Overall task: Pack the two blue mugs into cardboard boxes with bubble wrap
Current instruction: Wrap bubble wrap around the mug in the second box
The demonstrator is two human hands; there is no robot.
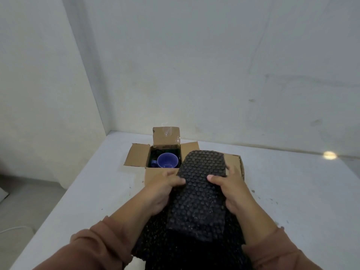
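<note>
open box (163, 151): top clear | right: bubble wrap (202, 184) blocks | left table (93, 191) free

Two plain white walls (214, 65) meet in a corner at upper left, w/ faint scuffs and smudges on the right side. A white table (282, 191) fills the lower part, pushed into that corner; small dark specks dot its top. Bright round light spot (329, 155) sits at the table's far right edge. Grey floor (29, 201) at lower left, w/ a thin white cable (11, 229) across it.
</note>
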